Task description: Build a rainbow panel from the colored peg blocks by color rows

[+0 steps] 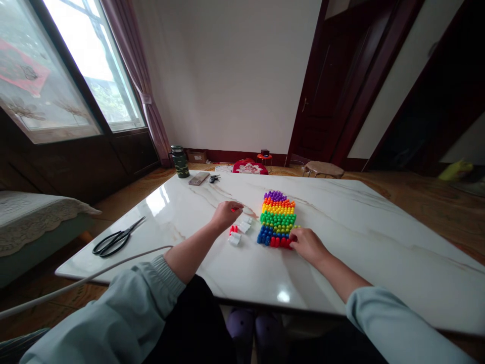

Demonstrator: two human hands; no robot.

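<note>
A block of small pegs in rainbow rows (278, 218), purple at the far end down to blue and red at the near end, lies on the white marble table (341, 237). My left hand (226, 214) is closed in a pinch on a small red peg, just left of the block. Below it lie a few loose red pegs (233, 230) and small white pieces (239, 232). My right hand (307, 244) rests at the block's near right corner, fingers curled against the red pegs there; whether it holds one is hidden.
Black scissors (117, 237) lie at the table's left edge, with a white cable (113, 265) running off it. A phone (199, 178) and keys (214, 178) sit at the far edge. A green flask (179, 161), a stool (323, 168) and a red cushion (250, 167) are on the floor.
</note>
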